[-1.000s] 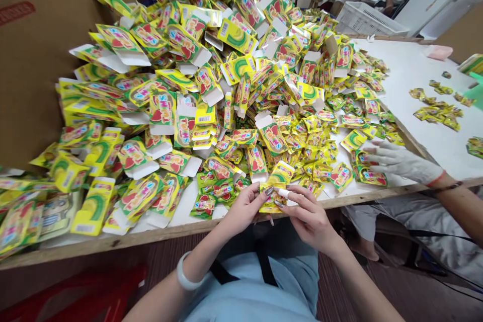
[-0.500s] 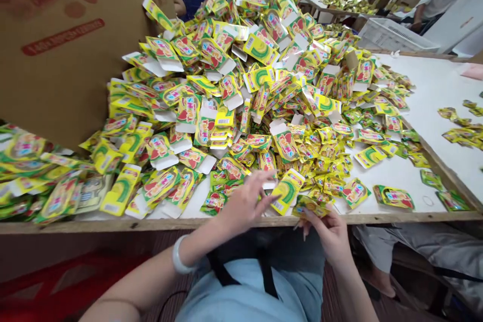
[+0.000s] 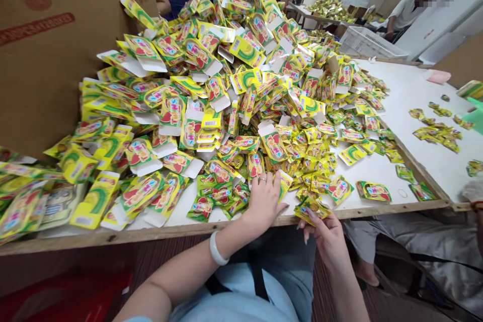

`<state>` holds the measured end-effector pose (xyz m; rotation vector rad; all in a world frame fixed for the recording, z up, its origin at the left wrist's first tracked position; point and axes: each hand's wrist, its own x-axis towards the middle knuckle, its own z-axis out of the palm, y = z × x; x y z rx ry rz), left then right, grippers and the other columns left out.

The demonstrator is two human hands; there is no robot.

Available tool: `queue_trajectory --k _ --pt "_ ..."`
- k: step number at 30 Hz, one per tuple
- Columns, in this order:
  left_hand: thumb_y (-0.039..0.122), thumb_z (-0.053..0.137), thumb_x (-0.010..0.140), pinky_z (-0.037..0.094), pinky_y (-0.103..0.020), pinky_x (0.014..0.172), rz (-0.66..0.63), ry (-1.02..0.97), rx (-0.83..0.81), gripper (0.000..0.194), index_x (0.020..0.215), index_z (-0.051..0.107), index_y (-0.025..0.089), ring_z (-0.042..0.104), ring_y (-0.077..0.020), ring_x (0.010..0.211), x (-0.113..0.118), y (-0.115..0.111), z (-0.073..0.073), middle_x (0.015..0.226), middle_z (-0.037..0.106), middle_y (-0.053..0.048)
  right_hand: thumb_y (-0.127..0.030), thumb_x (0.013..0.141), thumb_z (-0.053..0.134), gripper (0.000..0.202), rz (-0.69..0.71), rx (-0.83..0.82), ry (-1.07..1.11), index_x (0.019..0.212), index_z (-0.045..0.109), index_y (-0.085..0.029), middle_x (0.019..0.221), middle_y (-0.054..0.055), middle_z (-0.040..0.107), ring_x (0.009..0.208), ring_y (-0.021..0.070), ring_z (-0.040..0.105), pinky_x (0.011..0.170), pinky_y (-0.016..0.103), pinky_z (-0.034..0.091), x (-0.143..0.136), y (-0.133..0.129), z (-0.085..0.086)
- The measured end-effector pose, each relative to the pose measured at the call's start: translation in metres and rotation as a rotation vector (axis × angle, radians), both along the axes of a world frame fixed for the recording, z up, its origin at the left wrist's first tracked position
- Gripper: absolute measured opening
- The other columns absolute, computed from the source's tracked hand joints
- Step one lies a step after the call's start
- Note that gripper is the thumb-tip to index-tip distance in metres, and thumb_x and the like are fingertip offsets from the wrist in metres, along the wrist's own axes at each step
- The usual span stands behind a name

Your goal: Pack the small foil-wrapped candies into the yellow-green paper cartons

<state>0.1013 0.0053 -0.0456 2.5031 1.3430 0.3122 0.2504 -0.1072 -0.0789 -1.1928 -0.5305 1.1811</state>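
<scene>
Right fingers (image 3: 319, 225) pinching yellow sachet (image 3: 303, 211) near tips; left fingers (image 3: 263, 187) slightly parted over yellow carton (image 3: 286, 184)

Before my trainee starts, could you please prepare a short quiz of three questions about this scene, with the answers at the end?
1. True or false: the left hand has a white bangle around its wrist.

2. Choose one. What does the right hand hold?
A) nothing
B) a yellow packet
C) the white bangle

3. Fill the gap: in the picture, the brown carton stands to the ____ of the heap.

Key: 1. True. 2. B. 3. left.
</scene>
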Motion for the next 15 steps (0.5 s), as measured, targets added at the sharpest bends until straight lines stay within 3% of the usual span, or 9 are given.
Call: queue_trajectory --k 3,6,9,11,15 --pt "0.034 0.069 0.083 0.042 -0.054 0.099 -0.001 -0.02 0.012 0.075 0.147 0.041 0.007 0.055 -0.0403 0.119 -0.005 0.0 -0.014 0.129 0.058 -0.025 -0.036 0.076 0.082 0.028 -0.037 -0.019 -0.013 0.092 0.067 -0.018 0.063 0.001 0.067 0.048 0.0134 0.06 0.035 0.019 0.043 0.003 -0.003 0.002" --pt "0.031 0.059 0.088 0.045 -0.048 0.1 -0.029 -0.295 -0.112 0.064 0.147 0.042 0.015 0.058 -0.0325 0.117 -0.027 0.003 -0.004 0.13 0.057 -0.018 -0.038 0.076 0.082 0.028 -0.063 -0.019 -0.022 0.09 0.066 -0.019 0.058 -0.001 0.065 0.044 0.012 0.058 0.034 0.018 0.041 0.007 -0.003 0.006" --pt "0.032 0.053 0.089 0.051 -0.04 0.093 -0.006 -0.676 -0.425 0.039 0.125 0.06 0.017 0.063 -0.0255 0.104 -0.045 0.005 0.016 0.113 0.064 -0.012 -0.037 0.076 0.082 0.027 -0.049 0.023 -0.022 0.09 0.066 -0.02 0.06 0.0 0.066 0.046 0.0135 0.06 0.034 0.02 0.045 0.011 0.003 0.017" --pt "0.037 0.059 0.085 0.053 -0.037 0.086 0.019 -0.874 -0.687 0.03 0.107 0.064 0.017 0.065 -0.0229 0.092 -0.049 0.003 0.024 0.096 0.068 -0.008 -0.033 0.076 0.081 0.025 -0.042 0.08 -0.029 0.092 0.066 -0.021 0.067 -0.001 0.068 0.046 0.0135 0.061 0.034 0.022 0.048 0.011 0.011 0.029" --pt "0.043 0.078 0.071 0.052 -0.031 0.072 -0.13 -0.959 -1.101 0.038 0.091 0.058 0.018 0.062 -0.0166 0.072 -0.043 -0.006 0.025 0.078 0.065 -0.001 -0.028 0.079 0.078 0.026 0.03 0.23 -0.083 0.1 0.064 -0.026 0.078 -0.002 0.069 0.041 0.01 0.056 0.034 0.022 0.047 0.001 0.032 0.056"
